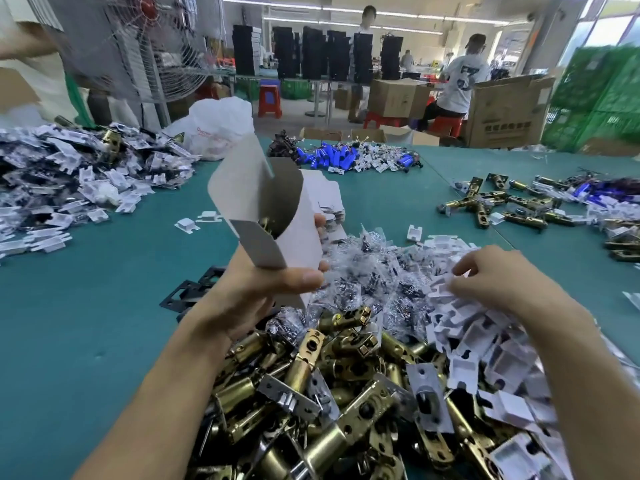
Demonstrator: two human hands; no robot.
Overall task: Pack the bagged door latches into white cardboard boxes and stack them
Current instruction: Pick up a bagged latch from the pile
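Note:
My left hand grips an open white cardboard box, held upright above the green table with its flaps spread; a brass latch end shows inside its mouth. My right hand reaches into a heap of small white plastic pieces, its fingertips pinching one of them. Between the hands lies a pile of clear small-parts bags. A big heap of brass door latches fills the foreground below both arms. Flat white box blanks lie behind the held box.
A large mound of bagged parts covers the table's left. More brass latches lie at right, blue batteries at the far middle. Black plates rest by my left wrist. A fan, cartons and people stand beyond.

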